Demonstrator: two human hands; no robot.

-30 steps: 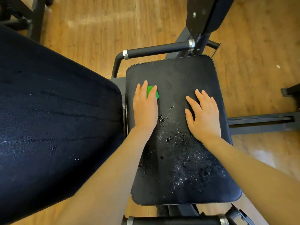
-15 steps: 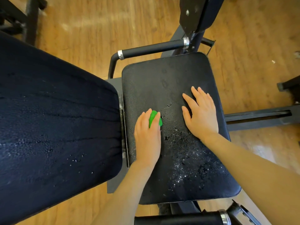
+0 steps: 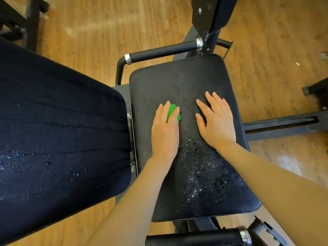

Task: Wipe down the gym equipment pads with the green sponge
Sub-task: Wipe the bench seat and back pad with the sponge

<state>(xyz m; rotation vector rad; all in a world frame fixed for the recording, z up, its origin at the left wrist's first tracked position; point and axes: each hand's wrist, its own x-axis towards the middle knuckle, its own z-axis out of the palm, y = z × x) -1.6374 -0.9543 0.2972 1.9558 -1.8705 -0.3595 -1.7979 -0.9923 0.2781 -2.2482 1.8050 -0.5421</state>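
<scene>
On and around the seat pad [image 3: 186, 80]: 1 green sponge [image 3: 173, 110], 2 hands, left [image 3: 165, 132] and right [image 3: 217, 121], 2 handle bars, far [image 3: 163, 51] and near [image 3: 195, 237], 1 back pad [image 3: 58, 130] beside it.

We see bright green sponge [image 3: 173, 112] at centre. Seat pad [image 3: 177, 82] under it: black, pebbled grain, white glittering speckles toward 5 o'clock. Big pad [image 3: 62, 130] at 9 o'clock: dark navy-black, fine dotted texture, faint dark streaks across. Handle bar [image 3: 159, 52] at 12 o'clock: black with silver rings. Floor [image 3: 106, 23]: honey-brown wood grain, pale glare patch at 11 o'clock.
</scene>
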